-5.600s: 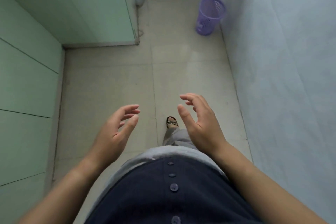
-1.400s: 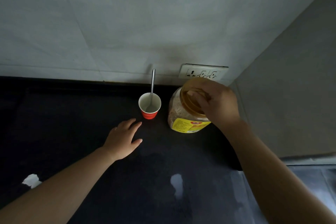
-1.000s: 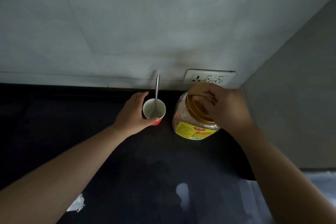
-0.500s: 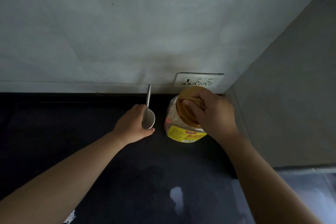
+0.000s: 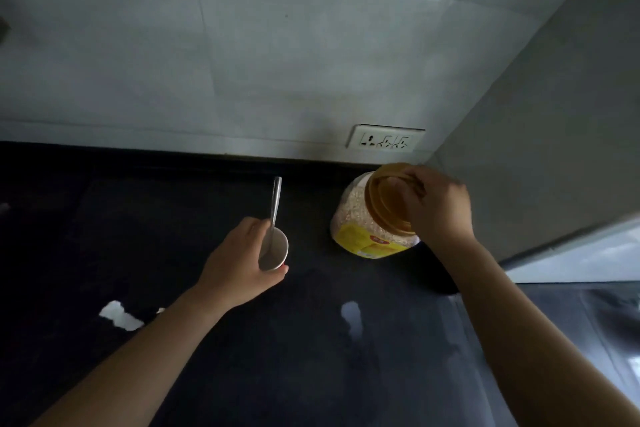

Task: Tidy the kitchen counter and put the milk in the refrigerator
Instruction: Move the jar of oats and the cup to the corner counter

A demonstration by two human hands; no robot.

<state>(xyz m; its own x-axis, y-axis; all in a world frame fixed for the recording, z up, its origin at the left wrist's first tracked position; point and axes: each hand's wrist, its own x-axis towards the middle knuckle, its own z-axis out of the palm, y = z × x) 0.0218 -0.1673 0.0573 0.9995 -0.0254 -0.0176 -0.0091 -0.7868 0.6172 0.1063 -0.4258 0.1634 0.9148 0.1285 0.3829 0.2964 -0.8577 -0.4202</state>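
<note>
The left hand (image 5: pixel 239 263) is gripping the paper cup (image 5: pixel 274 251), a spoon (image 5: pixel 275 208) standing inside. The right hand (image 5: pixel 438 208) is grasping the oats jar (image 5: pixel 363 229) by its lid (image 5: pixel 388 201), at the dark desk's (image 5: pixel 311 357) far right.

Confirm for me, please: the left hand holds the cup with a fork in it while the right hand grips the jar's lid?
Not quite: the head view shows a spoon, not a fork, in the cup. The left hand holds it; the right hand grips the jar's lid.

Dark tabletop (image 5: pixel 104 218) lies open left of the cup (image 5: pixel 275 253). A jar (image 5: pixel 363 222) blocks the right corner against the side wall (image 5: pixel 554 114); a clear gap separates cup and jar.
</note>
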